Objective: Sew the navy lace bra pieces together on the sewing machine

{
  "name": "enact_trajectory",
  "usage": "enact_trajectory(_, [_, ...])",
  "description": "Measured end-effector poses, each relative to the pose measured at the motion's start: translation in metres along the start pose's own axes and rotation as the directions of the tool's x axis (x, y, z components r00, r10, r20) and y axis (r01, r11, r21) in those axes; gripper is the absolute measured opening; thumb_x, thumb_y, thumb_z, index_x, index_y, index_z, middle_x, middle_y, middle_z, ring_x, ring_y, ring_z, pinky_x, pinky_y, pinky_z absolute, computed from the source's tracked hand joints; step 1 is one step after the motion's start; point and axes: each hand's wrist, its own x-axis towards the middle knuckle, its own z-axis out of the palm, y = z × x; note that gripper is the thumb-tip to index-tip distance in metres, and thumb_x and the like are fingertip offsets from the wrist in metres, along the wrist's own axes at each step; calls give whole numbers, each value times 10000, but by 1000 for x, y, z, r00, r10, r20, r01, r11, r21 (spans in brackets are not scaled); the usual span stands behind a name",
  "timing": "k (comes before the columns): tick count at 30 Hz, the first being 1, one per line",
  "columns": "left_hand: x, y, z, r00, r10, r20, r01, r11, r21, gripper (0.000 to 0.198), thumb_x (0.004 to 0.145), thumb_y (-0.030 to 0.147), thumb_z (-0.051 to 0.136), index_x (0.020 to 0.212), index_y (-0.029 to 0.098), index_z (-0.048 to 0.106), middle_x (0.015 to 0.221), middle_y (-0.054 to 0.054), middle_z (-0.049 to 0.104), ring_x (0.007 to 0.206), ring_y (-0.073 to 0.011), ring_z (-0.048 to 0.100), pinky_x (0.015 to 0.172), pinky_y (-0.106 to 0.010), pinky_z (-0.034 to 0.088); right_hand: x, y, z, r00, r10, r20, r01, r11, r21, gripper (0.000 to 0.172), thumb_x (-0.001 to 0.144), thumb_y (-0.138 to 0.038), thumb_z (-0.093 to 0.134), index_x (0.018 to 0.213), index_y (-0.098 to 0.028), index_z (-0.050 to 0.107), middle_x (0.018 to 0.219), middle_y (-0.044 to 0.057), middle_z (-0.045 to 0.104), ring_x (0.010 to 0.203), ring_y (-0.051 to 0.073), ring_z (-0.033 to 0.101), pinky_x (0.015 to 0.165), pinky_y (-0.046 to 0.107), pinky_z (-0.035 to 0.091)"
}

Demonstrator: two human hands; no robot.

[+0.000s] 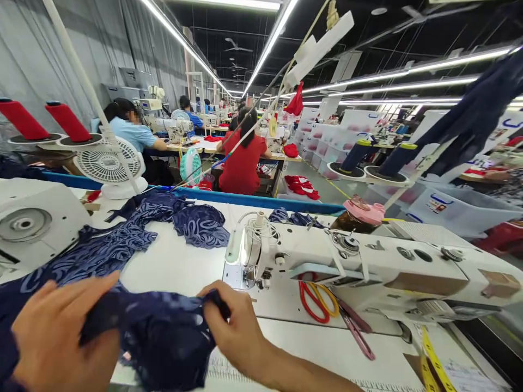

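Observation:
A navy patterned piece of fabric [167,337] stretches between my two hands above the front edge of the sewing table. My left hand [65,326] is closed on its left end, slightly blurred. At the other end, my right hand [232,321] pinches a dark edge of the cloth between thumb and fingers. Just beyond my right hand stands the white sewing machine [310,256], its needle area lit. More navy patterned fabric [110,245] lies heaped on the table behind my left hand, with a separate cut piece [200,224] beside it.
Red-handled scissors [314,302] and a yellow-handled pair lie under the machine arm. A yellow measuring tape [433,359] hangs at the lower right. A white fan [109,163] and a pink-lidded bottle [362,212] stand at the back. Co-workers sit ahead, one in red [243,158].

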Motion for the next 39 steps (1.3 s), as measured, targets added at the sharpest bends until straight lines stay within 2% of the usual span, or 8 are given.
enact_trajectory(1, [12, 4, 19, 995, 96, -27, -94, 994, 55, 302, 741, 197, 606, 1028, 258, 679, 987, -34, 693, 1001, -268, 627, 1095, -571, 327, -6, 12, -3, 985, 169, 45, -170, 985, 22, 179, 896, -188, 432, 832, -182, 599, 668, -29, 556, 596, 104, 519, 530, 185, 385])
enact_trajectory(4, [20, 23, 94, 880, 282, 382, -318, 947, 34, 311, 738, 45, 510, 894, 249, 685, 905, -11, 712, 880, -211, 637, 1025, -543, 382, -29, 54, -10, 899, 430, 88, -409, 893, -188, 84, 851, -186, 536, 882, -166, 612, 629, -30, 547, 567, 130, 534, 486, 201, 369])
enact_trajectory(7, [4, 41, 145, 825, 275, 494, -328, 944, 21, 411, 655, -14, 516, 951, 213, 688, 983, -68, 704, 897, -245, 631, 875, -457, 485, -54, 83, -19, 967, 254, -28, -222, 782, -582, 525, 825, -258, 684, 1305, -148, 502, 844, 58, 653, 734, 225, 621, 643, 304, 485])
enact_trajectory(11, [-21, 60, 139, 804, 204, 558, -281, 958, 56, 423, 761, 9, 492, 1155, 110, 607, 1079, -182, 636, 929, -299, 603, 778, -434, 506, -65, 90, -26, 996, -65, 62, 89, 682, -726, 565, 778, -344, 787, 1266, -203, 541, 1099, 107, 623, 981, 278, 583, 863, 412, 483])
enact_trajectory(15, [-58, 74, 126, 610, 383, 694, -294, 922, -251, 266, 911, 79, 401, 1040, 165, 617, 1001, -100, 680, 915, -229, 641, 788, -352, 538, -61, 88, -31, 985, -76, 155, 163, 711, -684, 244, 845, -323, 715, 1023, -188, 615, 975, 59, 629, 909, 235, 564, 859, 406, 470])
enact_trajectory(19, [-79, 68, 141, 625, 428, 653, -297, 904, -309, 408, 970, 307, 455, 1333, 125, 495, 1317, -165, 597, 1235, -299, 545, 1044, -500, 441, -61, 90, -44, 965, -93, 247, 228, 768, -599, 273, 893, -271, 639, 1144, -179, 586, 1048, 70, 623, 968, 226, 554, 904, 402, 462])
enact_trajectory(30, [-17, 46, 181, 330, 626, 707, -244, 780, -576, 319, 910, 408, 555, 1139, 198, 624, 1241, -115, 626, 1201, -295, 542, 1061, -483, 410, -54, 111, -50, 942, -142, 305, 301, 759, -577, 387, 963, -309, 538, 1310, -140, 518, 1251, 146, 602, 1130, 273, 561, 959, 448, 478])
enact_trajectory(39, [-60, 72, 134, 502, 529, 684, -233, 844, -483, 338, 957, 116, 397, 1258, 151, 546, 1275, -147, 603, 1240, -291, 531, 1006, -460, 475, -62, 107, -49, 935, -222, 277, 345, 748, -567, 300, 958, -275, 544, 1213, -121, 579, 1186, 144, 643, 1167, 247, 552, 1027, 431, 433])
